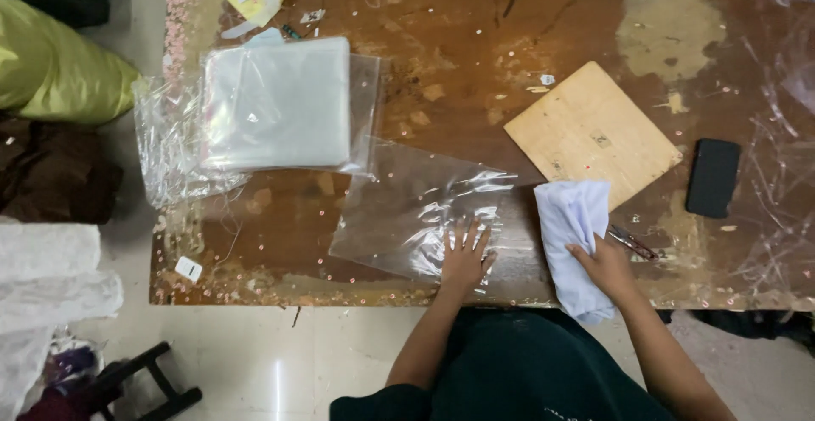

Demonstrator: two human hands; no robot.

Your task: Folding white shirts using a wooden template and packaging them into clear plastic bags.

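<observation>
- Folded white cloth (574, 243) sitting at the table's near edge, lower end hanging over the lip, just right of the clear plastic bag (424, 216)
- Right hand (604, 266) closed around that cloth
- Left hand (465, 256) spread flat, pinning the bag
- Slippery film, could easily skid or crease if that palm lifts
- Scissors (632, 243) touching the right hand, could snag fabric
- Wooden board (592, 131) and black phone (712, 177) beyond, probably fine
</observation>
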